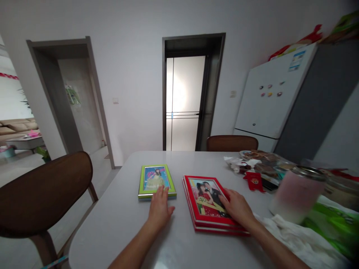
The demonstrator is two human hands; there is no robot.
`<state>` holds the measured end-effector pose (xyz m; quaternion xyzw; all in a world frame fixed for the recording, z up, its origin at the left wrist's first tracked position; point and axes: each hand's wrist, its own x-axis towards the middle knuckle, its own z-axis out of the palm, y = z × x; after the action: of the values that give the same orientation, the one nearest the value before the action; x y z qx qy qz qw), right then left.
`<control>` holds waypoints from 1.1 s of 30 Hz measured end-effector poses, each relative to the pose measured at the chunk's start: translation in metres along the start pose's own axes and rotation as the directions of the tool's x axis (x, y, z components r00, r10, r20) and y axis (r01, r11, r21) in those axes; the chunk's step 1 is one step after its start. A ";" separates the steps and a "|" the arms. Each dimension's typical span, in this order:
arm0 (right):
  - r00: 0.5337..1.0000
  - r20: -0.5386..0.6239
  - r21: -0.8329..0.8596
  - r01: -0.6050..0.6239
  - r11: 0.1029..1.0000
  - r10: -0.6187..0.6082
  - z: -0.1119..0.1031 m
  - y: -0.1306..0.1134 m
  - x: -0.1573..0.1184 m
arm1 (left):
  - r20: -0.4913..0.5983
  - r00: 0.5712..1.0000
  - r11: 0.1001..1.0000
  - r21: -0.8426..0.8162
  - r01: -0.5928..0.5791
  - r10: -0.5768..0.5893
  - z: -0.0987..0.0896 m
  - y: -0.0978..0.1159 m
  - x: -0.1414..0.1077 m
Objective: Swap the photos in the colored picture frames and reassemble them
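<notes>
On the white table, two red picture frames (199,216) lie stacked. The upper one shows a couple's photo. My right hand (238,207) is closed on the right edge of this stack, its thumb over the picture and its other fingers partly hidden. To the left lies a smaller green picture frame (142,183) with a photo of a person in a pale dress, and something bluish shows beneath its near edge. My left hand (160,207) is open, fingers stretched forward over the green frame's near edge, thumb out to the side. It holds nothing.
A pink-and-white jar (297,194), white cloth (288,235), green packaging (333,224), a small red item (254,181) and crumpled tissue (239,163) crowd the table's (112,220) right side. Brown chairs (47,190) stand left and behind. A fridge (269,97) stands back right.
</notes>
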<state>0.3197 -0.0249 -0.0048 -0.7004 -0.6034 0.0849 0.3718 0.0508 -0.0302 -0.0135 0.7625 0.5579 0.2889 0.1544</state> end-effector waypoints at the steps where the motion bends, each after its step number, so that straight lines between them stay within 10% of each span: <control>1: 0.999 -0.005 0.003 0.045 0.999 -0.045 0.005 -0.011 -0.007 | -0.019 1.000 0.999 0.043 0.018 -0.017 -0.009 -0.010 0.003; 5: 0.969 0.056 0.211 0.223 0.952 -0.239 0.034 -0.066 -0.045 | -0.041 0.999 0.986 0.164 0.024 -0.018 -0.032 -0.029 0.004; 8: 0.966 0.239 0.527 -0.041 0.849 -0.102 0.058 -0.098 -0.076 | -0.036 0.999 0.980 0.200 -0.008 0.016 -0.038 -0.023 -0.013; 11: 0.880 0.464 0.710 -0.436 0.552 0.098 0.072 -0.121 -0.099 | -0.064 0.998 0.980 0.198 -0.013 0.026 -0.041 -0.008 -0.042; 14: 0.831 0.556 0.792 -0.537 0.291 0.018 0.074 -0.143 -0.112 | -0.087 0.996 0.985 0.172 -0.008 0.024 -0.043 0.006 -0.074; 18: 0.913 0.388 0.880 -0.328 0.343 -0.122 0.057 -0.167 -0.128 | -0.166 0.986 0.981 -0.191 -0.031 -0.001 -0.055 0.013 -0.105; 22: 0.913 0.252 0.772 0.011 0.635 -0.322 0.037 -0.161 -0.155 | -0.179 0.949 0.682 -0.730 0.049 -0.260 -0.083 0.010 -0.116; 28: 0.637 0.086 0.360 0.697 0.620 -0.766 0.059 -0.127 -0.190 | -0.020 0.931 0.393 -0.910 0.133 -0.364 -0.087 -0.007 -0.126; 33: 0.464 0.118 0.067 0.878 0.474 -0.878 0.107 -0.111 -0.194 | -0.026 0.931 0.633 -0.740 0.228 -0.365 -0.063 -0.041 -0.125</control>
<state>0.1220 -0.1568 -0.0753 -0.2846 -0.9009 -0.0714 0.3198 -0.0454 -0.1397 -0.0210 0.5077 0.5264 0.5213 0.4398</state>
